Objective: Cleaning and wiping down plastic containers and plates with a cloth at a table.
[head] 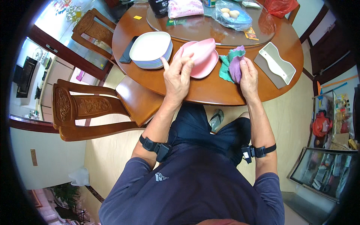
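My left hand (179, 77) grips a pink plate (204, 52) by its near left side and holds it tilted. Under it, another pink plate (206, 68) lies on the wooden table. A purple and green cloth (235, 63) is pinched in my right hand (249, 76), its green part drooping to the tabletop. Left of my left hand stands a stack of square plates (150, 49) with rounded corners, white on top and bluish below. To the right of the cloth, a white holder (278, 63) with a wavy edge lies on the table.
A glass turntable (197, 32) on the round table (222, 94) carries a pink tissue pack (185, 8), a black canister (159, 7) and bagged eggs (230, 13). A dark phone-like object (128, 52) lies beside the stack. One carved chair (92, 107) stands close on the left.
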A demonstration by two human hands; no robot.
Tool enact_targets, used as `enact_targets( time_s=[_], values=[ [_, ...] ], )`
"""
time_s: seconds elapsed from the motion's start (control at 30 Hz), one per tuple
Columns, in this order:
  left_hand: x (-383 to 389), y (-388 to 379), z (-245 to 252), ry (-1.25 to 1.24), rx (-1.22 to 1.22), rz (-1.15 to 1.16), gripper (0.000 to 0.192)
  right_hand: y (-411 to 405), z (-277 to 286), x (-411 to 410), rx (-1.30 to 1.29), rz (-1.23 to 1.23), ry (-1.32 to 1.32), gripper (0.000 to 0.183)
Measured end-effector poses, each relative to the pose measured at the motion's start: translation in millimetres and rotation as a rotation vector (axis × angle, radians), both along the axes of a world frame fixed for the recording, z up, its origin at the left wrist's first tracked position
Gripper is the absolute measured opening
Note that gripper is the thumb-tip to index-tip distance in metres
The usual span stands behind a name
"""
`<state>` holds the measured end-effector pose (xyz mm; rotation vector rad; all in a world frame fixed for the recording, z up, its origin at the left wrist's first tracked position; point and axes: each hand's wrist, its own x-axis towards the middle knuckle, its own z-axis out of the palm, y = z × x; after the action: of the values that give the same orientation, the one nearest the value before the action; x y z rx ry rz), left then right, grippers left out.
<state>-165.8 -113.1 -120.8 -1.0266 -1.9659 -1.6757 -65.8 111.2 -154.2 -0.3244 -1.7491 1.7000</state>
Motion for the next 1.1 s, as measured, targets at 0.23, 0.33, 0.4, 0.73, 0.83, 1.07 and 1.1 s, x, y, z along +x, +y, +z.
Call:
enact_targets(
  time_s=[0.23, 0.33, 0.4, 0.73, 0.83, 1.07, 1.1],
  values=[
    [30, 31, 24, -0.007, 0.167, -0.13, 0.011, 20, -9, -4, -0.559, 0.081, 0.211, 0.034],
    [37, 47, 4, 0.303, -0.121, -0.208, 0.008, 19, 3, 1, -0.706, 0.267, 0.277, 0.045],
    [36, 46, -4, 0.395, -0.218, -0.221, 0.01, 14, 14, 8, -0.811, 0.404, 0.319, 0.049],
    [23, -4, -14, 0.285, -0.264, 0.066, 0.031, 19, 0, 9, -0.605, 0.168, 0.176, 0.032],
    [27, -8, -20, 0.274, -0.284, 0.14, 0.026, 19, -4, 7, -0.638, 0.153, 0.207, 0.03],
    [17, -8, -6, 0.456, -0.391, 0.127, 0.02, 22, -3, 8, -0.78, 0.139, 0.245, 0.039],
    [14, -11, 3, 0.492, -0.379, 0.17, 0.018, 24, -3, 9, -0.776, 0.125, 0.247, 0.039]
  ],
)
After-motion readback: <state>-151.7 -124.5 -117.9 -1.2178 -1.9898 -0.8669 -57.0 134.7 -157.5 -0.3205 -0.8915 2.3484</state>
